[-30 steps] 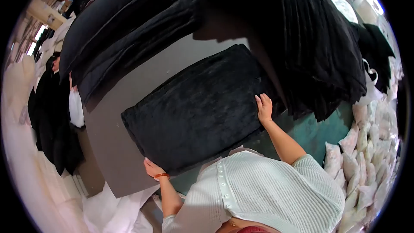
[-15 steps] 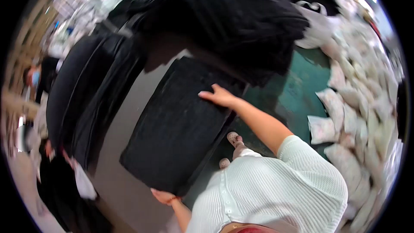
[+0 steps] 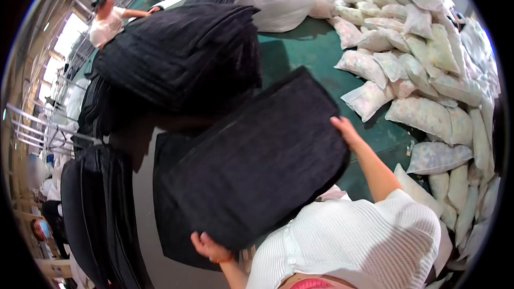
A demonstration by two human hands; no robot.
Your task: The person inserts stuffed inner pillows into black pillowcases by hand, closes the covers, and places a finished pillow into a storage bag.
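Observation:
A flat black fabric piece [image 3: 257, 160] is raised at an angle in front of my body, over another black piece [image 3: 166, 225] on the grey table [image 3: 147, 203]. My right hand [image 3: 347, 131] grips its right edge, the thumb side near the upper face. At the lower left edge is my left hand [image 3: 210, 247], its fingertips on or just over the fabric; its fingers are spread and the palm is partly hidden. An orange band circles my left wrist.
A large black fabric pile [image 3: 187, 53] lies ahead, with a person [image 3: 107, 24] behind it. More black stacks [image 3: 96, 208] are at left, near a masked person [image 3: 43, 230]. A white bag [image 3: 284, 5] and many stuffed bags [image 3: 423, 118] cover the green floor [image 3: 300, 53] at right.
The view has turned right. The black piece has been lifted and shifted right, uncovering another beneath. My right hand has moved from its top to its right edge.

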